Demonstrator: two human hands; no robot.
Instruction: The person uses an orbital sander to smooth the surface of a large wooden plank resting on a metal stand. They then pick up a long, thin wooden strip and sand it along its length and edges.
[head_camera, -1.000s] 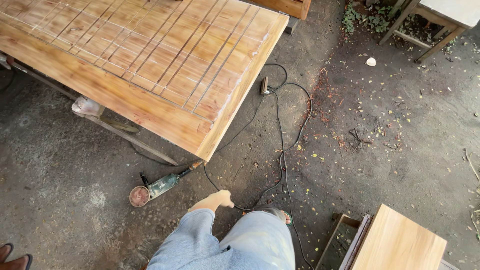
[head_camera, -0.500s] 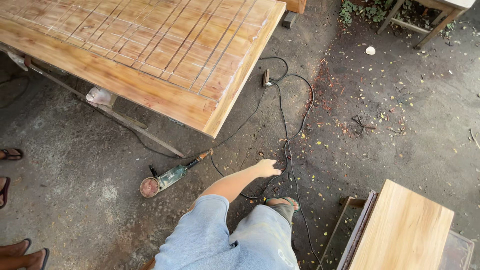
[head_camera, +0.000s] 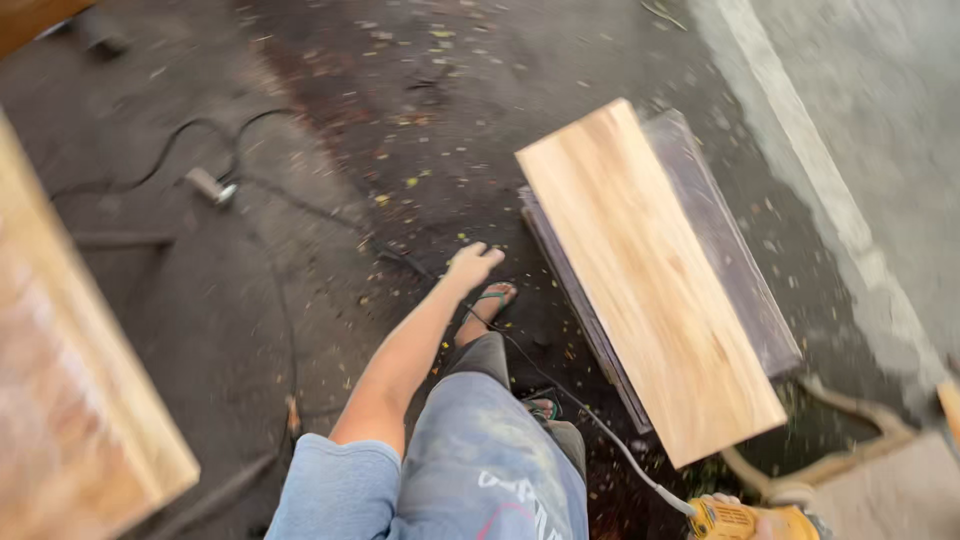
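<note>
My left hand (head_camera: 474, 266) reaches forward and down over the dark ground, with its fingers loosely apart and nothing visibly in them. A dark cable (head_camera: 402, 262) runs on the ground just beneath it. At the bottom edge my right hand (head_camera: 722, 500), only partly in view, grips a yellow power tool (head_camera: 745, 522). The tool's grey cord (head_camera: 590, 420) leads up past my feet in green sandals (head_camera: 492, 298). A pale wooden board (head_camera: 645, 270) lies on a dark low frame (head_camera: 730, 250) just right of my left hand.
A large wooden panel (head_camera: 70, 420), blurred, fills the left edge. Black cables and a plug connector (head_camera: 207, 185) lie on the ground at upper left. A curved hose (head_camera: 835, 462) lies at lower right, beside a pale concrete strip (head_camera: 850, 130). Sawdust and leaves litter the ground.
The view has swung right, away from the panel and the grinder on the ground, towards the board. My left arm stays stretched forward. The yellow tool in my right hand has come into view.
</note>
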